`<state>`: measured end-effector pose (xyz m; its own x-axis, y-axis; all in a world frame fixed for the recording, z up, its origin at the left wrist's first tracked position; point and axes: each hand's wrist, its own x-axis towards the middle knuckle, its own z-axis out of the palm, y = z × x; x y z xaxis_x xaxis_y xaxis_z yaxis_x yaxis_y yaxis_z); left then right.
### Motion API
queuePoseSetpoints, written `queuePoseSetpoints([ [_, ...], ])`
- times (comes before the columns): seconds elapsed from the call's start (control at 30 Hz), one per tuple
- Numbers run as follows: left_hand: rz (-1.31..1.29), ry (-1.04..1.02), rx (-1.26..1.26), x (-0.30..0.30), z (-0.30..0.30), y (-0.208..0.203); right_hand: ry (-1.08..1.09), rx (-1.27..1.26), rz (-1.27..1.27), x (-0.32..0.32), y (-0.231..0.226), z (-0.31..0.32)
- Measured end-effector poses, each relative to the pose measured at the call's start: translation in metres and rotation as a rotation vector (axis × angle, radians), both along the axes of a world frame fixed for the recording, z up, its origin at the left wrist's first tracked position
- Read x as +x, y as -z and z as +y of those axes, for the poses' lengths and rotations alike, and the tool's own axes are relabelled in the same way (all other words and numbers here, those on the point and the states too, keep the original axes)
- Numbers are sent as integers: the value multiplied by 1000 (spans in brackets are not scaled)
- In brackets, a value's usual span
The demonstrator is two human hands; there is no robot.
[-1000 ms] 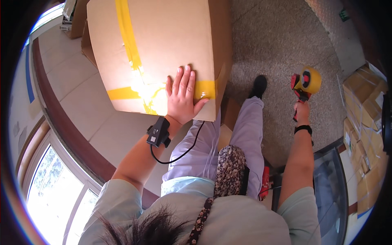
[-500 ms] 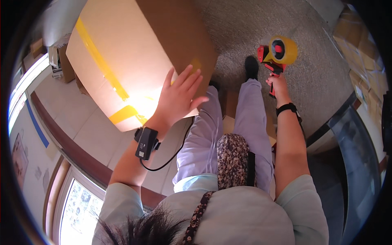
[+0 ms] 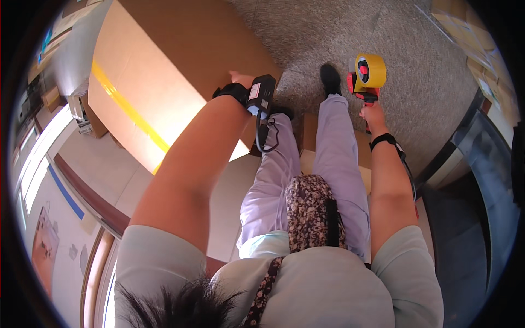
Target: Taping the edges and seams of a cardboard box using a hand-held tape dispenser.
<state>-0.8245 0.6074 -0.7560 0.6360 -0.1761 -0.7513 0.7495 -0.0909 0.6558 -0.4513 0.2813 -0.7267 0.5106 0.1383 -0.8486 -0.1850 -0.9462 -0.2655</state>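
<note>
A large cardboard box [image 3: 180, 49] stands at my left, with a strip of yellow tape [image 3: 126, 109] running along its bright face. My left hand [image 3: 242, 80] is at the brown side of this box, near its right edge. The wrist and the black device strapped there cover most of that hand, so its fingers are largely hidden. On the right, my right hand [image 3: 374, 116] is closed around the handle of a red and black tape gun [image 3: 369, 98]. A wide roll of yellow tape [image 3: 377, 70] is mounted on it, held up above the floor.
My feet stand on a rough grey floor [image 3: 295, 33], with another cardboard box [image 3: 309, 134] between my legs. More cartons [image 3: 492, 71] are stacked at the far right. A dark blue-grey sheet-like surface [image 3: 486, 158] lies along the right side. A smaller carton [image 3: 90, 109] sits beyond the large box.
My left hand has moved from the box's taped face over to its brown side, further away and right. The view has shifted; the tape gun remains in my right hand.
</note>
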Motion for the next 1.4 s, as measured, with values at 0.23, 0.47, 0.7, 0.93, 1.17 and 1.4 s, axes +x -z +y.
queuePoseSetpoints([
  [0.23,310,921,883,-10,-8,0,-99,-51,24,-7,-8,7],
  [0.47,501,1028,724,-4,-23,-85,-189,26,12,-2,14,17],
  [0.7,382,1181,714,24,-91,-168,-73,91,-50,10,-19,24],
  [0.93,248,1150,745,-22,-147,-203,-132,227,-157,20,-60,65],
  [1.17,399,472,492,-94,-220,-195,-22,580,-17,24,-124,126],
  [1.4,823,-1071,499,-151,-269,-181,-81,816,80,-1,-227,196],
])
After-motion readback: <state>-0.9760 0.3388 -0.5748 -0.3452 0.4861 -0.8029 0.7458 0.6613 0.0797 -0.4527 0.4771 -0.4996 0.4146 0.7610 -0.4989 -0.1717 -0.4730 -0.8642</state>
